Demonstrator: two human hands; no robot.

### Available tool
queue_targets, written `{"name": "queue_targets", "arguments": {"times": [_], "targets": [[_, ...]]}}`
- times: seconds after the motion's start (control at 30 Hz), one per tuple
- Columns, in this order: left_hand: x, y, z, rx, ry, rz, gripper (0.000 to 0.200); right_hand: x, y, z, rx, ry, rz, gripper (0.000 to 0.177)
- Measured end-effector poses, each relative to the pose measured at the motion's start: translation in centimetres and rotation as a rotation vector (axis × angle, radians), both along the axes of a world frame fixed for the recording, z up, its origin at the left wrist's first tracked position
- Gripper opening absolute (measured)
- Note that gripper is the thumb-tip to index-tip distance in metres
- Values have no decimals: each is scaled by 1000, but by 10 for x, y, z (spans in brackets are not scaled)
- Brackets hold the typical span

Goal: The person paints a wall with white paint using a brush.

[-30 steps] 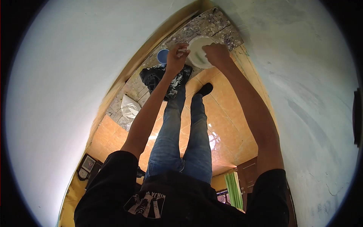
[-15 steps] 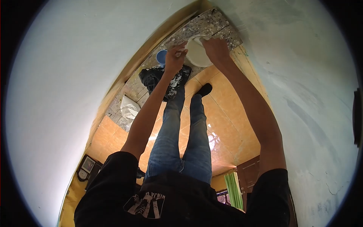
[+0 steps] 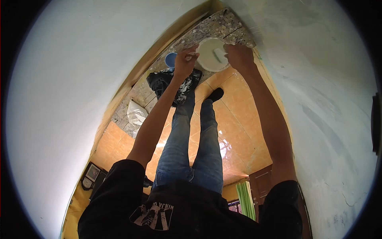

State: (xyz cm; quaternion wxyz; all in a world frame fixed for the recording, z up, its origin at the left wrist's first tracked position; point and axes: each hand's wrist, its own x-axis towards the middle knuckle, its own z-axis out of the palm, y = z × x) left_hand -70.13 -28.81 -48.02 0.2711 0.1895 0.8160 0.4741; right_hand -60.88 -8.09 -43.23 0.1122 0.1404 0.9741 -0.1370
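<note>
A round white tub of pale, creamy paste or paint stands on the speckled board. My left hand is closed at its left rim, fingers curled, with a whitish spot showing among them. At the right side of the tub, my right hand is closed around a flat pale scraper. The scraper's blade reaches over the paste, with a dark greenish streak beside it; its handle is hidden in my fist. Just left of my left hand sits a blue cup.
A dark cloth with white splatters lies by my foot on the paint-stained board. Farther back is a white plastic bag. Pale walls rise close on both sides. Orange tiles cover the floor.
My right hand has moved right and slightly down, from the tub's far rim to its right side. The scraper's blade now shows over the paste. My left hand has barely moved.
</note>
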Motion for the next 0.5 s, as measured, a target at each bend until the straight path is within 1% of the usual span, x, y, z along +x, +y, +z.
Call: {"name": "queue_targets", "arguments": {"times": [0.03, 0.13, 0.23, 0.33, 0.4, 0.43, 0.47, 0.5], "targets": [[-1, -1, 2, -15, 0, 2, 36, 2, -1, 1, 25, -56, -22, 18], [-1, 4, 4, -38, -5, -4, 36, 7, -4, 6, -64, 8, -54, 19], [-3, 1, 3, -67, 8, -14, 37, 6, -7, 6, -25, -98, -49, 21], [-3, 5, 3, -80, 34, -21, 37, 9, -6, 14, -174, -128, -108, 21], [-2, 4, 5, -81, 33, -22, 36, 11, -11, 12, -133, -110, -122, 22], [2, -1, -9, -31, 122, -34, 36, 11, -12, 10, -108, -100, -129, 23], [6, -11, -36, 23, 214, -48, 36, 14, -15, 10, -123, -115, -148, 23], [-2, -4, -33, 53, 243, -57, 36, 15, -14, 10, -128, -117, -173, 24]]}}
